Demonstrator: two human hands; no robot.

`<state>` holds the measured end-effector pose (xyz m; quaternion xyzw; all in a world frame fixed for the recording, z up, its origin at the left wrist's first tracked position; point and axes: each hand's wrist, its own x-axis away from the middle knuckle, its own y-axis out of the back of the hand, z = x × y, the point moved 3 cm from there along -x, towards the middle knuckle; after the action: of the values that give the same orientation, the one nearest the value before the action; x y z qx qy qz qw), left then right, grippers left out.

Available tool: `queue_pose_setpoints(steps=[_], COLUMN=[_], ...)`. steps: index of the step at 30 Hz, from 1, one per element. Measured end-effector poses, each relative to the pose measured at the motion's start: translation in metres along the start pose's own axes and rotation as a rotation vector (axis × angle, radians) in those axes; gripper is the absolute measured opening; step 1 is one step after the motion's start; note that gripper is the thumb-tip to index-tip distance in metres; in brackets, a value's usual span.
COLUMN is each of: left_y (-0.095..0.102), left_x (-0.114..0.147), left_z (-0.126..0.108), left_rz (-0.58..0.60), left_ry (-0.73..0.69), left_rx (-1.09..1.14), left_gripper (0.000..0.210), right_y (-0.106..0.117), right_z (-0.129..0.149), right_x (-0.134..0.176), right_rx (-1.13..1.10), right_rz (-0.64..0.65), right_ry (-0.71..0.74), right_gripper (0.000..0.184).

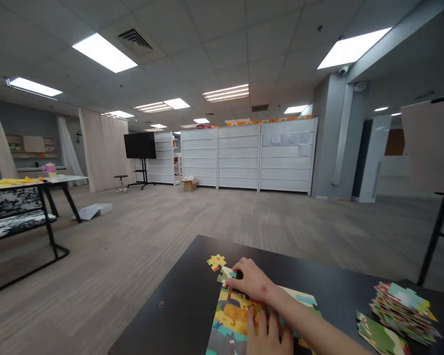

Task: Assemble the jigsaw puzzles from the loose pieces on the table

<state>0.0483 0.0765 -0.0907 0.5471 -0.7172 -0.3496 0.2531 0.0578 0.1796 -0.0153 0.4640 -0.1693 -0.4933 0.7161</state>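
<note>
A partly joined jigsaw puzzle (231,320) with a spotted yellow animal lies on the dark table. My left hand (268,337) rests on it, fingers spread and laid flat on the picture. Reaching across from the right, my right hand (249,278) has thumb and fingers closed around a green and pale puzzle piece (225,275) at the puzzle's far left corner. Whether that piece is joined cannot be made out. Just beyond it lies a loose yellow puzzle piece (216,262). My right forearm hides part of the puzzle's middle.
To the right, a stack of puzzle pieces (403,315) stands beside a green puzzle piece (381,335). The black table (163,320) has a small round mark at left. Farther off are a white table, a bench, a screen on a stand (140,146) and white shelving (239,158).
</note>
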Motion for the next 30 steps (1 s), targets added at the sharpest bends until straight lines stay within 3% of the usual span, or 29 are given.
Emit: queue_pose_setpoints(steps=[4,8,13,16,20,24,27,30], left_y=[-0.004,-0.005,-0.015,-0.018,-0.016,-0.001,0.022,0.052], left_x=[-0.001,0.001,-0.006,-0.008,-0.004,0.002,0.008,0.019], left_z=[0.002,0.003,0.01,0.011,0.01,0.006,-0.001,-0.009], left_rz=[0.015,-0.014,-0.079,-0.136,-0.105,-0.081,-0.041,-0.033], left_ry=[-0.017,-0.08,-0.075,-0.079,-0.06,-0.057,-0.128,-0.204], left_rx=[-0.014,-0.038,-0.132,-0.16,-0.174,-0.132,-0.061,0.041], left_gripper=[0.046,0.046,0.04,0.038,0.04,0.042,0.044,0.071], right_y=[-0.016,-0.003,0.025,0.021,0.009,0.011,0.012,0.011], right_z=[-0.001,-0.023,-0.049,-0.053,-0.048,-0.046,-0.047,-0.047], right_x=[-0.027,-0.035,-0.005,0.017,0.029,0.03,0.029,0.029], right_rx=[-0.058,-0.218,-0.364,-0.36,-0.29,-0.19,-0.13,-0.102], right_rz=[0.033,0.046,-0.026,-0.049,-0.092,-0.149,-0.162,-0.152], right_ry=[-0.123,-0.178,-0.128,-0.098,-0.074,-0.077,-0.071,-0.06], right_gripper=[0.046,0.027,0.027,0.027,0.023,0.02,0.018,0.018])
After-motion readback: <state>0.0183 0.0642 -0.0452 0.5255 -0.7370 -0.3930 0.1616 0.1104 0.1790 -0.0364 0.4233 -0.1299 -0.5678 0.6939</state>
